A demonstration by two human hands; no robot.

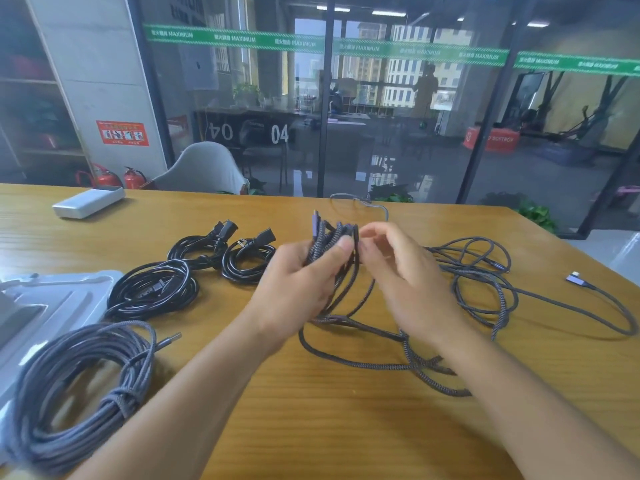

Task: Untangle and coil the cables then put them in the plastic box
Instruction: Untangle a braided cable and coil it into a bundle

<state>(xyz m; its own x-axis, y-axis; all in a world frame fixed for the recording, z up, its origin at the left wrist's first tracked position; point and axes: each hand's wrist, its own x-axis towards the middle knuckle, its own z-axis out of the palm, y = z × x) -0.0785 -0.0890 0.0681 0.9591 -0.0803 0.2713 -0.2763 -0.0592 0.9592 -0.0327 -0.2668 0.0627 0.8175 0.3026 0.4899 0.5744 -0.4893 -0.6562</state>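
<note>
Braided cable (pixel 332 258) half coiled, bunch upright in left hand (pixel 298 285), thumb and fingers curled round loops. Right hand (pixel 398 271) just beside, fingers loosely bent, grip unclear. Loose tail (pixel 485 282) sprawls right across table (pixel 311 410), nearer right hand.

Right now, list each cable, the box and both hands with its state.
Grey cable in hand: partly coiled, rest loose on table.
Big grey cable: coiled and tied.
Three black cables: coiled, on table.
Plastic box: no cable inside that shows.
Left hand: grips the coil.
Right hand: fingers curled beside the coil; grip unclear.
</note>
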